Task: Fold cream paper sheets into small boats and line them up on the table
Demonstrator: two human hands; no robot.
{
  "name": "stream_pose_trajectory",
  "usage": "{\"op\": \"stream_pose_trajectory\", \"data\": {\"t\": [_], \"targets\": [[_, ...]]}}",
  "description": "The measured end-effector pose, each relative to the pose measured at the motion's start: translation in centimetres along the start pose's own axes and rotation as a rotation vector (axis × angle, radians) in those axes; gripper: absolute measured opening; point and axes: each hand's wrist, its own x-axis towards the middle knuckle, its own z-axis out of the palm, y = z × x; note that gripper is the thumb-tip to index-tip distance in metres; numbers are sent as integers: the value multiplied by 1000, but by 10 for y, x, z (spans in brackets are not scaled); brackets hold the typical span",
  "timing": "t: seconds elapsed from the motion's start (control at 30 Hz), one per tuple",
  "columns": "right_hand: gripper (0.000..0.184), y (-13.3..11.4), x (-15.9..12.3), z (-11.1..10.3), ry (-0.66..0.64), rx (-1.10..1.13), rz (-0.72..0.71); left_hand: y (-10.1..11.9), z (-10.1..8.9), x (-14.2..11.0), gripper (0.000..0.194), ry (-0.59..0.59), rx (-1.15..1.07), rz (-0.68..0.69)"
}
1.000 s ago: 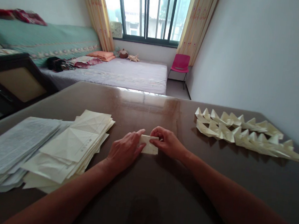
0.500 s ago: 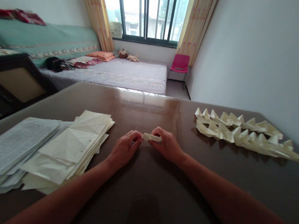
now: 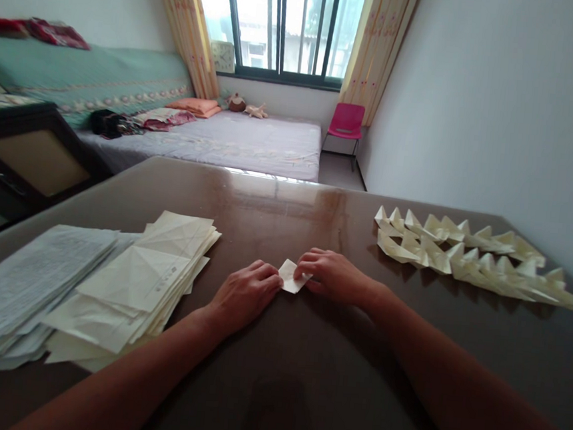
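Note:
A small folded piece of cream paper [image 3: 291,277] lies on the dark brown table [image 3: 275,348], pressed down between both hands. My left hand [image 3: 243,295] rests on its left edge with the fingers curled and held together. My right hand [image 3: 334,277] covers its right side, fingers bent down onto the paper. Only a small pointed corner of the paper shows between the fingertips.
A stack of creased cream sheets [image 3: 137,281] lies left of my hands, beside a pile of printed paper [image 3: 14,285]. Several finished folded paper boats [image 3: 468,256] sit in rows at the right. Beyond the table are a bed [image 3: 233,140], a pink chair [image 3: 345,121] and a window.
The paper, held up edge-on between the fingertips half a second ago, now lies flat on the table. Both hands have come down onto it and closer together.

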Motion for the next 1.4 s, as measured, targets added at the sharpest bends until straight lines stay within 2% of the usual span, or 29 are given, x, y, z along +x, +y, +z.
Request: {"op": "stream_pose_trajectory", "data": {"t": [0.1, 0.17, 0.3, 0.4, 0.77, 1.0, 1.17, 1.4], "targets": [[17, 16, -3, -2, 3, 185, -21, 1, -1, 3, 27, -17, -26, -58], [20, 21, -2, 3, 21, 265, 23, 1, -1, 6, 28, -10, -62, -127], [23, 19, 5, 18, 79, 282, 240, 0, 4, 10, 27, 34, -119, -303], [20, 11, 8, 25, 126, 196, 363, -1, 8, 12, 33, 26, -99, -346], [18, -10, 12, 19, 74, -10, 462, 1, 12, 13, 33, -37, 143, -272], [19, -25, 11, 18, 93, -206, 364, 3, 5, 10, 30, -47, 141, 11], [22, -45, 5, 16, 33, -380, 192, 10, 2, 9, 31, -121, 230, 9], [30, -63, -5, 16, -84, -461, 294, 18, -6, 4, 32, -179, 387, -23]]}}
